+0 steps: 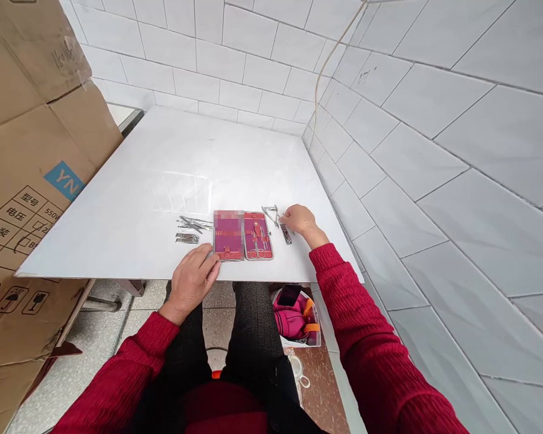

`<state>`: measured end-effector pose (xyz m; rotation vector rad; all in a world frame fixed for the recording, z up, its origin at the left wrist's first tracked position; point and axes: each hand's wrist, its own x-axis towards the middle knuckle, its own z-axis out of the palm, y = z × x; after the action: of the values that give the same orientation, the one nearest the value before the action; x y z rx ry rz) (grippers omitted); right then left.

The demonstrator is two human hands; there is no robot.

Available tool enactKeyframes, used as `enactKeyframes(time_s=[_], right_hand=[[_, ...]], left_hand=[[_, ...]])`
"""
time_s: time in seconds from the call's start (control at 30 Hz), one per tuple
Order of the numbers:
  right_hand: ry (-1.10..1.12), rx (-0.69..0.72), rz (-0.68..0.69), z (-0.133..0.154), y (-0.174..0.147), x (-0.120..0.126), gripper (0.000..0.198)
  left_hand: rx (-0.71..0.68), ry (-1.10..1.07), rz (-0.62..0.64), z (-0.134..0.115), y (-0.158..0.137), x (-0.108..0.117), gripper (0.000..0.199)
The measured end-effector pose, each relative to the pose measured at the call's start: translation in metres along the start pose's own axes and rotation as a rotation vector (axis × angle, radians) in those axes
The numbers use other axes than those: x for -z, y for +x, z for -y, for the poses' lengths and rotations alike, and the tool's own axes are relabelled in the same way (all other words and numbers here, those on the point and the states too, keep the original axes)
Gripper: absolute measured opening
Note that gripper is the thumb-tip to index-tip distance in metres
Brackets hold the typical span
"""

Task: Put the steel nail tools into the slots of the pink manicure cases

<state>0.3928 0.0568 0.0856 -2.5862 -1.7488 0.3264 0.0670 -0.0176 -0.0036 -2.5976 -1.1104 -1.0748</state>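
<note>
My left hand (pixel 194 274) lies palm down at the table's near edge, fingers close together, their tips against the near left corner of the open manicure case (pixel 224 242); whether they pinch that corner, I cannot tell. My right hand (pixel 300 219) is on the far side of the case, its fingertips drawn together just above the white table (pixel 253 163); whether they are clamped on something small, I cannot tell.

The case lies between my hands, spread flat in two halves. The half beside my left hand has purple lining with a row of red loops and a red tab; part of it is blurred. The half toward my right hand contains small scissors (pixel 257 252), handles toward me, and slim tools (pixel 265 236) held upright alongside.

Just left of my right fingertips lie cuticle nippers (pixel 270 214); just below them, a nail clipper (pixel 285 234). Beyond my left hand, nail clippers (pixel 187 238) lie nearest, with a fan of slender metal implements (pixel 194 223) behind.

Below my right hand, under the table edge, a white bin (pixel 317 341) contains a pink bundle (pixel 289 322), an orange strap (pixel 312 327) and a dark flat object (pixel 289 294).
</note>
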Motion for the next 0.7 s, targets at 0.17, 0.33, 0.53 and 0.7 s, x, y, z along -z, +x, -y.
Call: enactKeyframes(time_s=[0.17,0.33,0.53,0.7], right_hand=[[0.036,0.121,-0.043,0.02,-0.022,-0.001,0.015],[0.023,0.187,0.134,0.046,-0.037,-0.002,0.019],[-0.097,0.172,0.121,0.061,-0.028,-0.005,0.012],[-0.085,0.124,0.284,0.072,-0.018,0.003,0.008]], left_hand=[[0.0,0.001,-0.002,0.0,0.001,0.0,0.014],[-0.001,-0.005,-0.004,0.0,0.0,-0.001,0.014],[0.017,-0.026,0.016,0.001,-0.002,-0.002,0.017],[0.006,-0.028,0.016,0.001,-0.001,-0.002,0.016]])
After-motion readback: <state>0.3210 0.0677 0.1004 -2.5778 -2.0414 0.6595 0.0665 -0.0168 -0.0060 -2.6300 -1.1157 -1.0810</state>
